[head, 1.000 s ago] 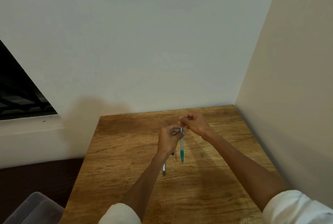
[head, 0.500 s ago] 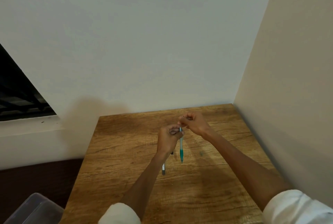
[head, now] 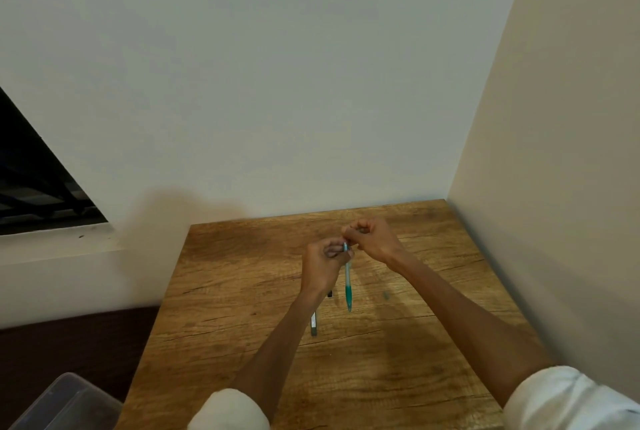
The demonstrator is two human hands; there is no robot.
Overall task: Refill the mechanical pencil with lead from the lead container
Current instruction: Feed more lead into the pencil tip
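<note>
Mechanical pencil (head: pixel 348 286), clear-bodied with a teal grip, hangs almost upright above the middle of a wooden table (head: pixel 242 291), tip pointing down toward the person and close over the tabletop. The left hand (head: pixel 323 265) pinches the pencil near its top end, fingers curled around it. The right hand (head: pixel 375 239) sits just beyond and to the right, its curled fingertips meeting at the pencil's top; whether they pinch a lead is too small to tell.

On the table just below the left wrist lies a slim grey stick-like object (head: pixel 313 324), possibly the lead container, partly hidden by the forearm. A small dark piece (head: pixel 330 293) shows beside the left wrist, near the pencil's teal grip. A tiny greyish piece (head: pixel 386 295) lies apart to the right, between the pencil and the right forearm.

Both forearms are bare, with white sleeves (head: pixel 568 398) rolled up at the bottom of the view. The table sits in a corner: its far edge meets a pale wall (head: pixel 277 83), and its right edge meets a cream side wall (head: pixel 554 187). Its left edge is free, with dark floor beyond. Bare wood surrounds the hands on every side. A clear plastic bin (head: pixel 65 405) stands off the table's near left corner, and a dark window opening (head: pixel 31 180) is at far left.
</note>
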